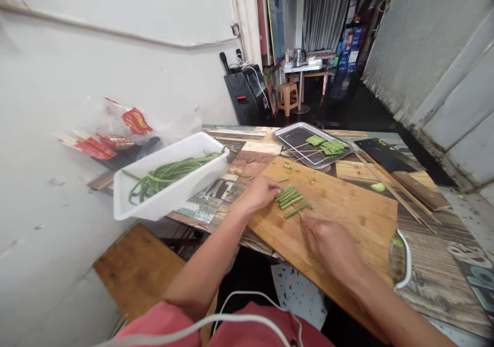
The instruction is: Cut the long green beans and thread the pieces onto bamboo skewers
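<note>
On the wooden cutting board (347, 210) lies a short row of cut green bean pieces (288, 197), side by side, with one piece slightly apart at the near end. My left hand (263, 191) is closed, its fingertips pinching at the far left end of the row. My right hand (328, 236) is closed at the near side, with a thin bamboo skewer tip showing between its fingers and the pieces; most of the skewer is hidden. Beyond the board, a metal tray (297, 136) carries finished-looking skewers of bean pieces (332, 146).
A white plastic bin (173, 203) with long green beans (170, 174) stands left. Right of the board lie loose bamboo skewers (389, 187) and a cleaver (420, 190). Bagged skewers (90, 143) sit by the wall. A white cable (247, 318) crosses my lap.
</note>
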`<action>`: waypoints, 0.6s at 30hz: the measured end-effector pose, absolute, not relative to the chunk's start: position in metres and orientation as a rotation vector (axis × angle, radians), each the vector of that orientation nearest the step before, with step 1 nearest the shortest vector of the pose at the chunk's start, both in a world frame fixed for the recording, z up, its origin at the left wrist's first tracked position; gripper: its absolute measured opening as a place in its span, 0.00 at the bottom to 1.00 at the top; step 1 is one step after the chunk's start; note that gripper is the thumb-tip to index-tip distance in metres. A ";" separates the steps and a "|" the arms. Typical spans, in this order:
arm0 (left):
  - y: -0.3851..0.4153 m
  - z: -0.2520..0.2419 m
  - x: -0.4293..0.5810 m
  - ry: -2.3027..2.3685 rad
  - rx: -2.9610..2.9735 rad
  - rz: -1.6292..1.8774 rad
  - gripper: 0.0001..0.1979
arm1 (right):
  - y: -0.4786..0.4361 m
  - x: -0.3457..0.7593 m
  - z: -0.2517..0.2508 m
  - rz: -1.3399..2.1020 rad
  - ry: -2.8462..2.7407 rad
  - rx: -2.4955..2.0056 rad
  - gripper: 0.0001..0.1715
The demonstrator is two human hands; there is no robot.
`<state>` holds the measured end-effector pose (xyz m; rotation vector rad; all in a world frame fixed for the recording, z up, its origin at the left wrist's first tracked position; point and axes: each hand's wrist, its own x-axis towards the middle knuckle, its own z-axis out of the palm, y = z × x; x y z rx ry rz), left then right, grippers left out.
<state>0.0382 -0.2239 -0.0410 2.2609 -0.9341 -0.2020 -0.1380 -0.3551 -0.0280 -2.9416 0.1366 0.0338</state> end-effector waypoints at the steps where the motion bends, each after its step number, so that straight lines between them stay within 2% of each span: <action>1: -0.223 -0.039 0.039 -0.921 2.286 -0.166 0.10 | -0.355 -0.139 -0.029 0.024 0.136 -2.941 0.18; 5: -0.224 -0.034 0.045 -0.784 2.419 0.084 0.10 | -0.353 -0.141 -0.033 -0.029 0.150 -2.944 0.19; 9: -0.231 -0.036 0.048 -0.914 2.450 0.117 0.08 | -0.353 -0.142 -0.037 -0.072 0.163 -2.943 0.19; 13: -0.233 -0.036 0.030 -0.819 2.406 0.385 0.06 | -0.353 -0.142 -0.039 -0.075 0.177 -2.948 0.19; 18: -0.232 -0.039 0.004 -1.027 2.377 0.196 0.07 | -0.349 -0.142 -0.033 -0.023 0.171 -3.012 0.18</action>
